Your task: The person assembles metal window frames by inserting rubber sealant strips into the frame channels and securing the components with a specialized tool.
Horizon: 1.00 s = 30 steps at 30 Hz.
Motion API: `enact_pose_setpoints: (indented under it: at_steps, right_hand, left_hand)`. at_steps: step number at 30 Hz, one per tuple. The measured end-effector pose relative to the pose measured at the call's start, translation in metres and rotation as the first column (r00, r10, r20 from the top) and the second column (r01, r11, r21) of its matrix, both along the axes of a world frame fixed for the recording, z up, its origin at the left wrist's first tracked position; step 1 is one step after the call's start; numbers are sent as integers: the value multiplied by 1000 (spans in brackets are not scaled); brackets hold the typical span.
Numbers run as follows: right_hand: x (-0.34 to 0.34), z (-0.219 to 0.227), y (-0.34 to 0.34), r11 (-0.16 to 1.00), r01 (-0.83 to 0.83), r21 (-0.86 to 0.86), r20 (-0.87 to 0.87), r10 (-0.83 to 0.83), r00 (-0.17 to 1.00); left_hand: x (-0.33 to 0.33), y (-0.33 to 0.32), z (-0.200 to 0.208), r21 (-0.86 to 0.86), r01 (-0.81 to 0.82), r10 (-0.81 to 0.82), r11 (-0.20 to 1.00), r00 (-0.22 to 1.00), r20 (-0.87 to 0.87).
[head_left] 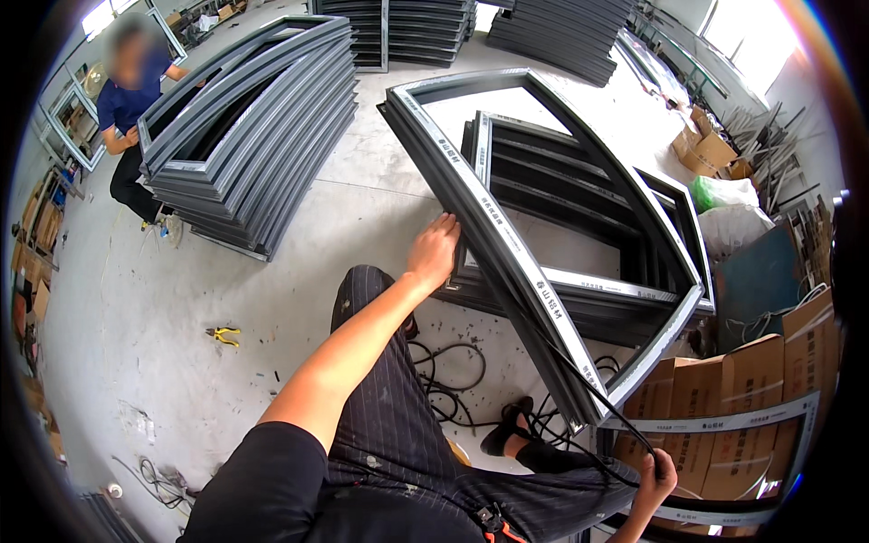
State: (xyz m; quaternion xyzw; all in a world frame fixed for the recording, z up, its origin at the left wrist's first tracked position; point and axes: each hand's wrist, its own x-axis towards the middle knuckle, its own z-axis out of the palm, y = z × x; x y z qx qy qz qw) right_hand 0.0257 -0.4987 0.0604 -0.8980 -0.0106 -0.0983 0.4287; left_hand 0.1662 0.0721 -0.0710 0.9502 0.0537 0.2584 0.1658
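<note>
A large grey window frame lies tilted in front of me across a stack of similar frames. My left hand is at its left side edge, fingers bent round the edge; what lies under the fingertips is hidden. A thin black rubber strip runs from the lower part of this side down to the right. My right hand, at the lower right, is closed round the strip. More of the strip lies in loose coils on the floor beside my legs.
Yellow-handled pliers lie on the floor at left. A tall stack of frames stands at the far left, with a co-worker beside it. Cardboard boxes and another frame stand at right. A red-handled tool is at my waist.
</note>
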Motion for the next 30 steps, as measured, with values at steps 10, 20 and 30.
enact_pose_setpoints:
  at_steps: [10,20,30]
  right_hand:
    - [5,-49,21,926,172,-335,369,-39,929]
    - [-4,-70,28,917,217,-336,389,-75,918]
    - [10,-70,33,913,224,-341,400,-75,913]
  left_hand:
    - [2,1,7,17,-24,26,1000,993,-119]
    - [-2,-36,17,-751,-368,83,548,918,-389]
    - [3,-37,-4,-958,-287,-226,0,933,-279]
